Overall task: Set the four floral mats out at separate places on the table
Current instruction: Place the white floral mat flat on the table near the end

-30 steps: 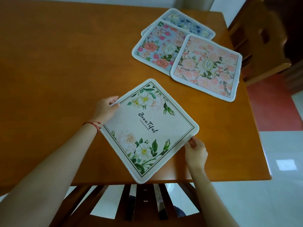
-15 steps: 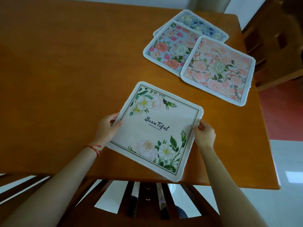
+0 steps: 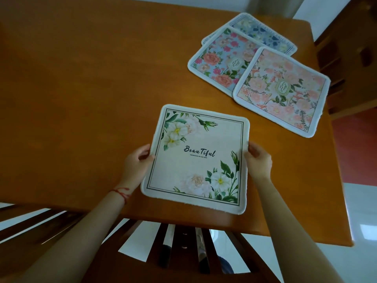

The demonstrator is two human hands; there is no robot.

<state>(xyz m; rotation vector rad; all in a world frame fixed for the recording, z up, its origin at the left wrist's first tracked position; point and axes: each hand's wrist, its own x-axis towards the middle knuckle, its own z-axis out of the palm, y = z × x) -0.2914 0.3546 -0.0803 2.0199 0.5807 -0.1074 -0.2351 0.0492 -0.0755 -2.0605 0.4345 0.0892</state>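
A cream mat point(image 3: 199, 158) with white flowers and the word "Beautiful" lies near the table's front edge. My left hand point(image 3: 136, 164) grips its left edge and my right hand point(image 3: 258, 160) grips its right edge. Three more floral mats overlap at the far right of the table: a pink one point(image 3: 285, 92) on top, a light blue one with pink roses point(image 3: 220, 60) under it, and a white one with blue flowers point(image 3: 263, 33) furthest back, mostly covered.
The wooden table point(image 3: 81, 88) is bare orange-brown wood on its left half. A slatted chair back point(image 3: 183, 248) stands below the table's front edge. Another wooden chair point(image 3: 350, 48) stands past the right edge.
Both hands turned the cream mat from a diamond angle until its sides run roughly square to the table's front edge. The three stacked mats stayed put.
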